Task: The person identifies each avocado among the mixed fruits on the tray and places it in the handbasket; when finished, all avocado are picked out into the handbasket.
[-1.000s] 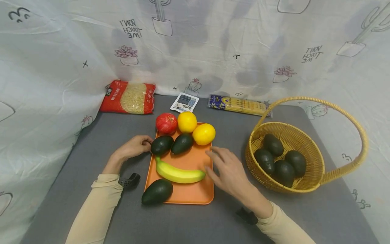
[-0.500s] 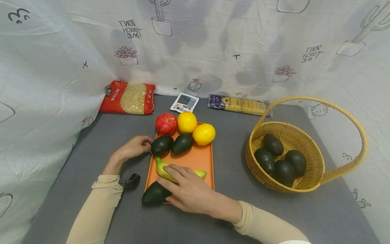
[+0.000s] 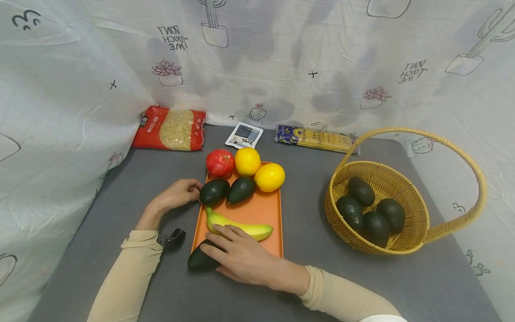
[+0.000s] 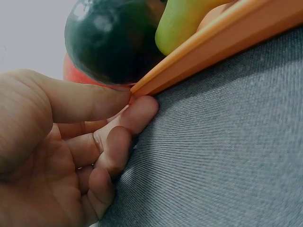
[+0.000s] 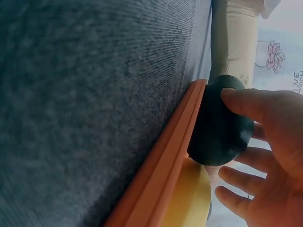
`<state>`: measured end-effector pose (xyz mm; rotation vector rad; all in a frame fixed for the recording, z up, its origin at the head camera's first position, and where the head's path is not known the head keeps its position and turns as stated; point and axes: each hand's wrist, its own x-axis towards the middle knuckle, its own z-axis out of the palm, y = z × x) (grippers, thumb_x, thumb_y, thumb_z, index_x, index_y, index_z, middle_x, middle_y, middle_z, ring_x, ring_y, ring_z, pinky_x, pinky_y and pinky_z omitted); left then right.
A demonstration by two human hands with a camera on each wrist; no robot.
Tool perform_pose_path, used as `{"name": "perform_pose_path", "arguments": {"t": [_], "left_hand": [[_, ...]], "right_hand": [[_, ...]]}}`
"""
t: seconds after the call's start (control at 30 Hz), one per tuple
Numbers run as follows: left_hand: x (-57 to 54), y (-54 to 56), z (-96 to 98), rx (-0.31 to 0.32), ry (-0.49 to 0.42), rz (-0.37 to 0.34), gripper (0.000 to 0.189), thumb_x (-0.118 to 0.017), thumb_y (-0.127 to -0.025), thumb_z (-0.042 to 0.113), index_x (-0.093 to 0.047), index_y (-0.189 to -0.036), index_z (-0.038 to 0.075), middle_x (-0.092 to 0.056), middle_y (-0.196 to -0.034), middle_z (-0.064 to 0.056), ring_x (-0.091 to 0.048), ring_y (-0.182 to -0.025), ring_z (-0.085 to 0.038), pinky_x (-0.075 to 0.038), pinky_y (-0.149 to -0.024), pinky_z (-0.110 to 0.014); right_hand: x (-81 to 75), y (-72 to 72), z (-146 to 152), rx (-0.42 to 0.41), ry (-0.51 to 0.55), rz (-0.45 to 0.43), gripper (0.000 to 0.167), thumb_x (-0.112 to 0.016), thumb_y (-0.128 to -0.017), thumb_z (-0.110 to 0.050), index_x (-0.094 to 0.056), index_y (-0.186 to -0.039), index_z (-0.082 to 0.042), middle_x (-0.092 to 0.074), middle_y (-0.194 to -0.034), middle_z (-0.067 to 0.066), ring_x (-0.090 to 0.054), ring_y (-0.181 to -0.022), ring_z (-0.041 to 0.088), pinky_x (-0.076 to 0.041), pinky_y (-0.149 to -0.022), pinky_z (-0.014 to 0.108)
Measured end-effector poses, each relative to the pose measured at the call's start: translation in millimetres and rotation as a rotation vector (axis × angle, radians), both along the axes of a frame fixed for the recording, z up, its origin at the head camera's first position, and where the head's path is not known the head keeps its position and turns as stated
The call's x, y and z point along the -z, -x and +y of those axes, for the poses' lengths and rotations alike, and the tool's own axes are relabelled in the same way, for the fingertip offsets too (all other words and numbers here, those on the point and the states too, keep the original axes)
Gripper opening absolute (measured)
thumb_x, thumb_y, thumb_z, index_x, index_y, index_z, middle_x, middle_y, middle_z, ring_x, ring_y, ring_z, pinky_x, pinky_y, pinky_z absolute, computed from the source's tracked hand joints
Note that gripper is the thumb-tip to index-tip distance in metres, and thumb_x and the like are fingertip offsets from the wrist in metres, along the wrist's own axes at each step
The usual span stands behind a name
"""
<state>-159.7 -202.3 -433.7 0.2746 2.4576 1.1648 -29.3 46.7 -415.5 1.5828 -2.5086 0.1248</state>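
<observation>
My left hand (image 3: 177,194) pinches the left rim of an orange tray (image 3: 263,210) between thumb and index finger. In the left wrist view, that rim (image 4: 184,56) meets the fingertips, just below a dark avocado. My right hand (image 3: 245,259) has thumb and fingers round an avocado (image 5: 218,127) at the tray's front left corner; the head view shows it partly covered. Just behind that hand lies a banana (image 3: 257,231). Two more avocados, one of them the left avocado (image 3: 214,192), sit further back on the tray.
A pomegranate (image 3: 220,163) and two yellow fruits, one a round fruit (image 3: 247,161), line the tray's back. A wicker basket (image 3: 414,210) with several avocados and a tall handle stands right. Behind lie a red pasta bag (image 3: 173,129), a white packet (image 3: 244,135) and a spaghetti pack (image 3: 318,138).
My right hand has moved left and toward me, from the tray's right edge over the banana to the front avocado. The left hand stays at the rim.
</observation>
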Motion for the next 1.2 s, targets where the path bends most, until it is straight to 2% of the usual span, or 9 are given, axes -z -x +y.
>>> {"name": "perform_pose_path", "arguments": {"t": [0.17, 0.33, 0.47, 0.6, 0.83, 1.0, 1.2], "left_hand": [[-1.2, -0.5, 0.3, 0.002, -0.009, 0.002, 0.027, -0.057, -0.088, 0.006, -0.061, -0.111, -0.007, -0.064, -0.087, -0.012, -0.055, -0.079, -0.019, -0.044, -0.073, -0.030], [-1.2, -1.2, 0.1, 0.001, -0.009, 0.002, 0.027, -0.056, -0.087, 0.005, -0.061, -0.111, -0.007, -0.064, -0.087, -0.012, -0.054, -0.078, -0.018, -0.043, -0.073, -0.030], [-0.1, -0.8, -0.5, 0.000, -0.008, -0.003, 0.027, -0.056, -0.087, 0.005, -0.060, -0.111, -0.007, -0.064, -0.087, -0.012, -0.055, -0.078, -0.019, -0.044, -0.073, -0.029], [0.3, -0.1, -0.4, -0.002, -0.014, -0.009, 0.027, -0.056, -0.087, 0.005, -0.060, -0.111, -0.008, -0.064, -0.087, -0.012, -0.055, -0.078, -0.018, -0.043, -0.073, -0.029], [1.4, 1.0, -0.7, -0.001, -0.028, -0.014, 0.027, -0.055, -0.086, 0.004, -0.060, -0.110, -0.008, -0.062, -0.085, -0.010, -0.053, -0.077, -0.017, -0.042, -0.073, -0.028], [4.2, 2.6, -2.6, 0.009, -0.027, -0.009, 0.028, -0.056, -0.086, 0.004, -0.059, -0.111, -0.008, -0.063, -0.085, -0.010, -0.053, -0.077, -0.017, -0.042, -0.072, -0.028], [3.7, 2.7, -2.8, 0.016, -0.022, -0.004, 0.028, -0.056, -0.087, 0.005, -0.059, -0.112, -0.008, -0.064, -0.086, -0.011, -0.054, -0.078, -0.017, -0.043, -0.074, -0.029]], "right_hand": [[0.9, -1.3, -0.6, 0.003, 0.037, 0.005, 0.062, -0.076, -0.081, -0.042, -0.051, -0.133, -0.020, -0.056, -0.137, -0.002, -0.051, -0.129, 0.016, -0.041, -0.108, 0.032], [-0.4, -1.2, 0.2, -0.001, 0.061, -0.048, 0.066, -0.078, -0.080, -0.040, -0.049, -0.136, -0.019, -0.057, -0.132, -0.001, -0.055, -0.119, 0.014, -0.045, -0.101, 0.027], [-7.6, 2.8, 6.8, -0.007, 0.099, -0.114, 0.067, -0.076, -0.083, -0.039, -0.047, -0.140, -0.018, -0.055, -0.129, 0.002, -0.055, -0.114, 0.014, -0.046, -0.099, 0.026], [-19.5, 11.4, 21.8, 0.028, 0.191, -0.131, 0.063, -0.074, -0.083, -0.035, -0.049, -0.138, -0.018, -0.054, -0.128, 0.005, -0.054, -0.112, 0.016, -0.047, -0.098, 0.028], [-43.2, 32.9, 69.1, 0.134, 0.345, -0.102, 0.065, -0.077, -0.081, -0.029, -0.049, -0.138, -0.016, -0.053, -0.130, 0.008, -0.054, -0.115, 0.020, -0.051, -0.091, 0.033], [-61.8, 46.1, 108.9, 0.272, 0.376, -0.099, 0.064, -0.077, -0.080, -0.027, -0.051, -0.138, -0.016, -0.054, -0.131, 0.010, -0.052, -0.116, 0.024, -0.051, -0.089, 0.040], [-80.8, 60.4, 157.8, 0.431, 0.395, -0.026, 0.066, -0.080, -0.074, -0.023, -0.054, -0.133, -0.010, -0.055, -0.128, 0.015, -0.054, -0.114, 0.030, -0.051, -0.087, 0.047]]}}
